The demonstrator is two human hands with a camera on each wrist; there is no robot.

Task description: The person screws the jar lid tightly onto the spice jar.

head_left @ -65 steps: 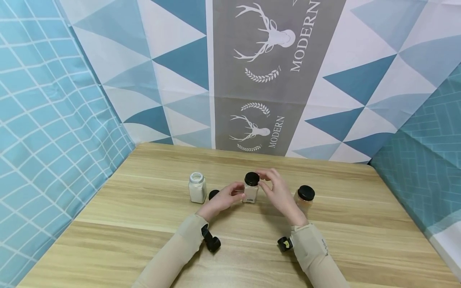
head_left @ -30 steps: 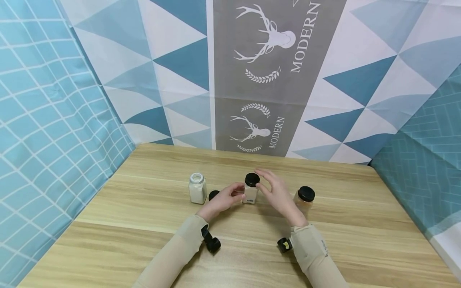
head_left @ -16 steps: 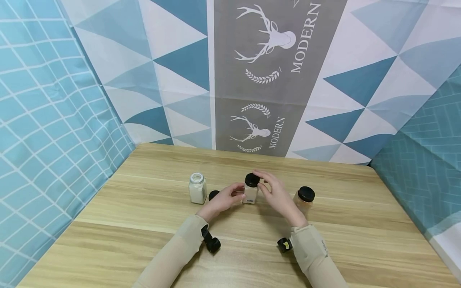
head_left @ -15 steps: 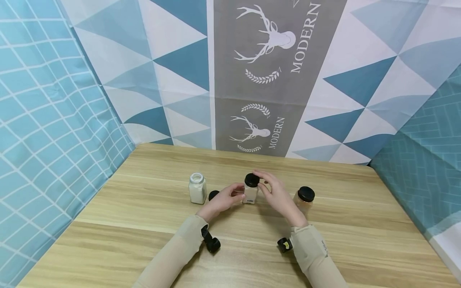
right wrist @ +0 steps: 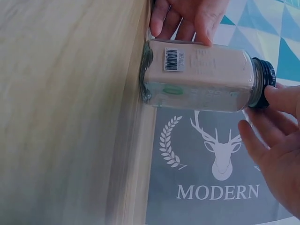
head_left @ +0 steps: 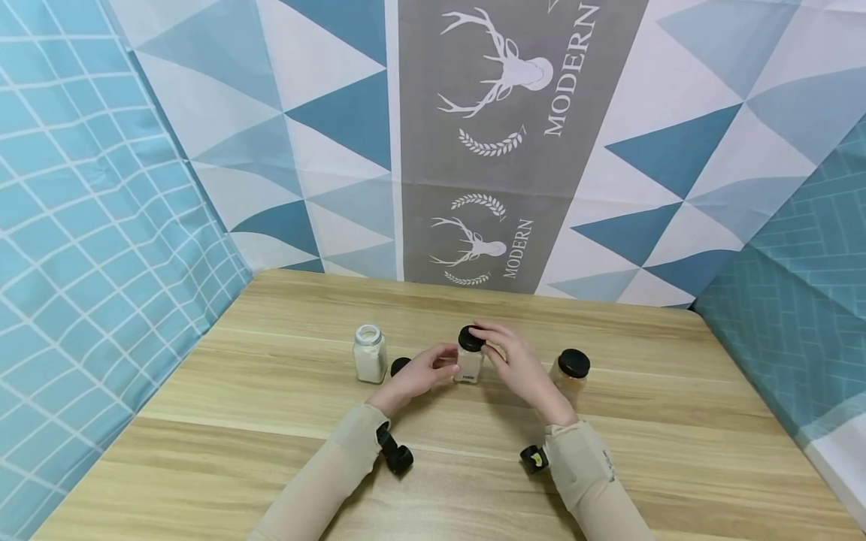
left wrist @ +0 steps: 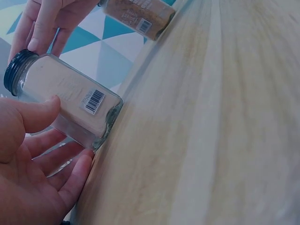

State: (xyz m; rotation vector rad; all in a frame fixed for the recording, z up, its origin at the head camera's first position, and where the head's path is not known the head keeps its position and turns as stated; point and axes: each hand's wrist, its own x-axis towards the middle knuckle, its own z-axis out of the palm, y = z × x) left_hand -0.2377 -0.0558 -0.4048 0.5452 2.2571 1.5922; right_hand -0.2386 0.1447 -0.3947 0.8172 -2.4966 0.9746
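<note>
A square glass jar [head_left: 468,369] of pale powder stands upright on the wooden table, its black screw lid [head_left: 470,338] on top. My left hand [head_left: 422,372] holds the jar's body from the left, thumb on the near face, as the left wrist view shows. From the right, my right hand [head_left: 517,367] pinches the lid, with the thumb on its near side and fingers round the far side. A barcode label [right wrist: 174,60] shows on the glass in the right wrist view. Left of these stands an uncapped jar [head_left: 370,359] of whitish powder.
Behind my left hand lies a black lid [head_left: 400,366], partly hidden. A jar of orange-brown powder [left wrist: 140,18] with a black lid [head_left: 573,363] stands beyond my right wrist. Patterned cloth [head_left: 325,150] hangs along the table's back edge.
The right hand's fingers have opened off the lid, come back to it and shifted left over its top. The left hand and the jar stay in place.
</note>
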